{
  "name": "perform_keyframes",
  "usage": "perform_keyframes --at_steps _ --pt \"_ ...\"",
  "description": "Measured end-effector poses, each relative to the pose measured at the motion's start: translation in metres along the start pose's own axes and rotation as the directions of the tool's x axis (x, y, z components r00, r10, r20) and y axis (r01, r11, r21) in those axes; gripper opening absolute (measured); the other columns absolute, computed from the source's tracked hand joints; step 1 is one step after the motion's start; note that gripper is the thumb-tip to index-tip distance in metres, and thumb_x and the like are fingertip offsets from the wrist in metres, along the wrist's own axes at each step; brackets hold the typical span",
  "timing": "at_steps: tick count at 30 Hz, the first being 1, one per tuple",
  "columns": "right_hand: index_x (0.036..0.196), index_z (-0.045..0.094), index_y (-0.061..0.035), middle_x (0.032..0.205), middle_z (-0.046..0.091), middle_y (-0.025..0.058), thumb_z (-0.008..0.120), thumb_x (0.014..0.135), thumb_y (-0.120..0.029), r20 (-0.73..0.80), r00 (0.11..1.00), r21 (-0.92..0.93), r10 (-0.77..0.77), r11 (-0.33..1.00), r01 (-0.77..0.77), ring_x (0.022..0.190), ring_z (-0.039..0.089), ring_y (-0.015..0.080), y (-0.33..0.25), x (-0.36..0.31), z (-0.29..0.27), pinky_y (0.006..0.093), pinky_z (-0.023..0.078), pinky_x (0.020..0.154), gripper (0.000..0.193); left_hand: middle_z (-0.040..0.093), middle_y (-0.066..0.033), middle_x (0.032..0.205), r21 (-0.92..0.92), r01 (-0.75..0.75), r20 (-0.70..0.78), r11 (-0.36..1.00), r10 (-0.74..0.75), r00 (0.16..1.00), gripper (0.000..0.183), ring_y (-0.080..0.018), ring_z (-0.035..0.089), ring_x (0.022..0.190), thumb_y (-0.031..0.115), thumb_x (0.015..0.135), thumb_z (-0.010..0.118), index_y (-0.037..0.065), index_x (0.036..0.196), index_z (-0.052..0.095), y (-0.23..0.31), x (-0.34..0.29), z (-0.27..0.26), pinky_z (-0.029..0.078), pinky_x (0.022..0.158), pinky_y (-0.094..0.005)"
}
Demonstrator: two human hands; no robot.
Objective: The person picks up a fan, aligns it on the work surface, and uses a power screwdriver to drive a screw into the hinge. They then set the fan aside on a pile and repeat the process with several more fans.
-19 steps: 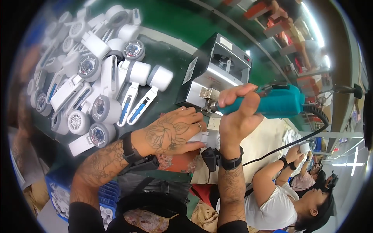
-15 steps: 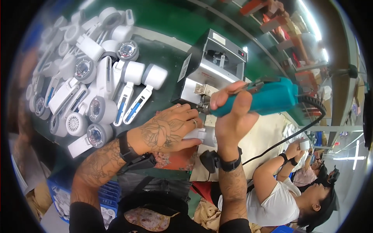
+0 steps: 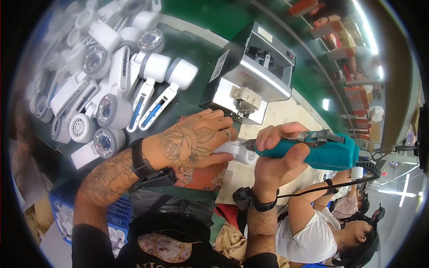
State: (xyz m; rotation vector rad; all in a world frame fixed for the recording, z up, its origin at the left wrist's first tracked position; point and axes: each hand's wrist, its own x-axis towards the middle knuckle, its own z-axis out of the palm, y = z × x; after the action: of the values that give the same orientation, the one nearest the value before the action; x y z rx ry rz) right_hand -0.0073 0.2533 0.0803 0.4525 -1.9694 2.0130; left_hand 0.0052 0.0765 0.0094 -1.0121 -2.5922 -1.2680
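Note:
My right hand [image 3: 273, 170] is wrapped round a teal electric screwdriver [image 3: 319, 152], which lies almost level and trails a black coiled cord. Its tip points left, at a white handheld fan [image 3: 248, 156] on the bench; whether it touches the fan is hard to make out. Closed over that fan from the left, my left hand [image 3: 196, 142] pins it down and hides much of its body. Just beyond both hands stands a grey and black screw feeder [image 3: 257, 78] with a small metal outlet block [image 3: 246, 99].
Many white handheld fans [image 3: 105, 109] lie heaped at the left of the green bench. A blue crate [image 3: 119, 216] with white parts stands low at the left. Pale sheeting [image 3: 290, 120] covers the bench on the right, where a co-worker in a white shirt [image 3: 308, 234] sits.
My right hand has brought the screwdriver down from the feeder's outlet to the fan under my left hand. The left hand keeps its hold. The view has shifted slightly.

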Motion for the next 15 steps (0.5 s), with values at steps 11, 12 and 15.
perform_keyframes --at_steps 11,12,15 --pt "0.097 0.049 -0.0031 0.067 0.052 0.0077 0.068 0.096 -0.051 0.032 0.999 0.168 0.035 0.985 -0.04 0.055 0.051 0.0182 0.016 -0.003 -0.003 0.0325 0.044 0.051 0.052 0.057 -0.0172 0.141 0.038 0.102 0.14 0.994 -0.107 0.984 0.051 -0.0364 0.049 0.137 0.046 0.098 0.063 0.007 0.131 0.06 0.0 -0.001 0.002 0.037 0.118 -0.0491" --pt "0.098 0.051 -0.0014 0.067 0.054 0.0092 0.075 0.094 -0.044 0.031 0.998 0.252 0.055 0.966 -0.061 0.056 0.054 0.0195 0.017 -0.002 -0.006 0.034 0.047 0.053 0.049 0.056 -0.0173 0.142 0.038 0.12 0.174 0.992 -0.125 0.977 0.051 -0.0364 0.048 0.138 0.047 0.098 0.062 0.007 0.131 0.06 0.002 0.003 0.0 0.037 0.118 -0.0486" --pt "0.101 0.051 -0.003 0.067 0.05 0.0063 0.059 0.101 -0.057 -0.004 0.999 0.072 0.042 0.997 -0.041 0.056 0.05 0.0176 0.014 0.001 0.0 0.0317 0.042 0.052 0.055 0.057 -0.0172 0.14 0.033 0.125 0.197 0.992 -0.129 0.972 0.051 -0.0365 0.049 0.137 0.046 0.098 0.062 0.006 0.13 0.06 0.002 0.003 -0.003 0.038 0.117 -0.0474"
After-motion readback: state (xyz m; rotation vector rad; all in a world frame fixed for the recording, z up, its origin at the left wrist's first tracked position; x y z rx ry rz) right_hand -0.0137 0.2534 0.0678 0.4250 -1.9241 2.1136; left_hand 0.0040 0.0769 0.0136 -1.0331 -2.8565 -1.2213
